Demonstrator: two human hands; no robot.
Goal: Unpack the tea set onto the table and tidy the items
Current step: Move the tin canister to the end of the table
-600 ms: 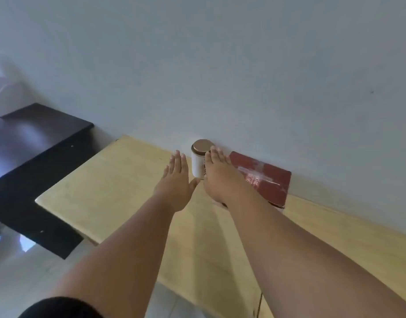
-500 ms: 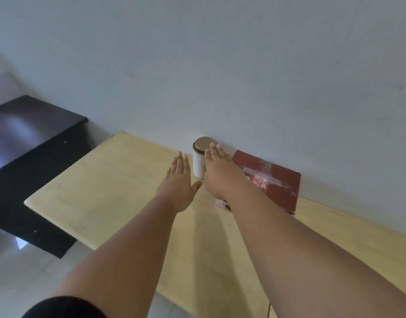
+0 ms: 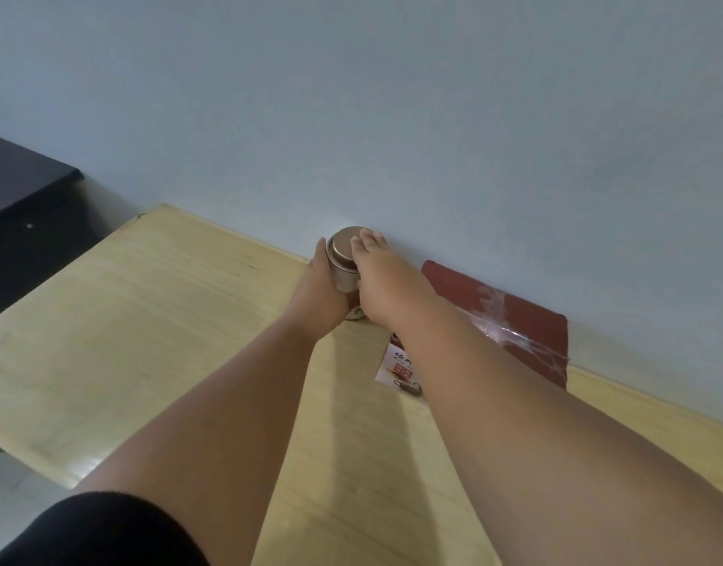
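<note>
— Clasping anything right now?

— Clasping a small round white tin with a bronze metal lid [image 3: 343,271], from both sides. Pressed along its left side by the left hand [image 3: 321,296], fingers reaching up past the lid's rim. Wrapped on its right side by the right hand [image 3: 386,285], fingertips curled over the far edge of the lid.

— Thumbs?

— Hidden behind tin and knuckles; cannot tell how placed.

— And where, exactly?

— Far back on the pale wooden table [image 3: 147,320], close against the plain grey-blue wall [image 3: 392,116]. Hard to say whether resting on the tabletop or lifted just clear, with the base mostly covered.

— Anything alongside?

— Just to the right, a flat dark-red cardboard box [image 3: 515,320] crossed with clear tape, lying against the wall and partly under the right forearm. A white printed panel or card at its near end; cannot tell which. Well off to the left, beyond the table's edge, a black cabinet [image 3: 21,206]. At lower left, a black sleeve [image 3: 98,533] on the left arm.
</note>
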